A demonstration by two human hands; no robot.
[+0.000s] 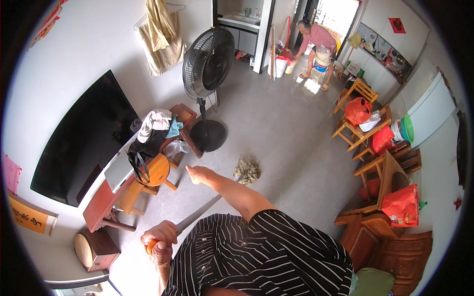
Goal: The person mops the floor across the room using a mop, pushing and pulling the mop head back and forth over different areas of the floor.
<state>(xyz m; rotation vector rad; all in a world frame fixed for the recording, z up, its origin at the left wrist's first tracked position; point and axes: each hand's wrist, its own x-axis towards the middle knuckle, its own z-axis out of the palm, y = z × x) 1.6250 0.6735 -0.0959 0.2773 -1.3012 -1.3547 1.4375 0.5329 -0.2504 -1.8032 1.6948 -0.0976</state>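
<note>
My left hand [160,240] is at the lower left, closed around the orange-tipped end of a mop handle [200,214]. The handle slants up and right, passing behind my right forearm. Beyond the arm, the frayed grey-brown mop head [247,171] lies on the grey floor. My right arm reaches across toward the left from a striped black sleeve. My right hand [198,174] is off the handle, with nothing seen in it and thumb and fingers apart; some fingers are hard to make out. It appears near a round wooden stool [157,170].
A black standing fan [209,63] is ahead, beside a reddish bench [181,113] with cloths. A television [87,140] is at left. Wooden chairs [383,114] with red bags line the right side. At the far end, another person [321,37] bends near a white bucket [277,66].
</note>
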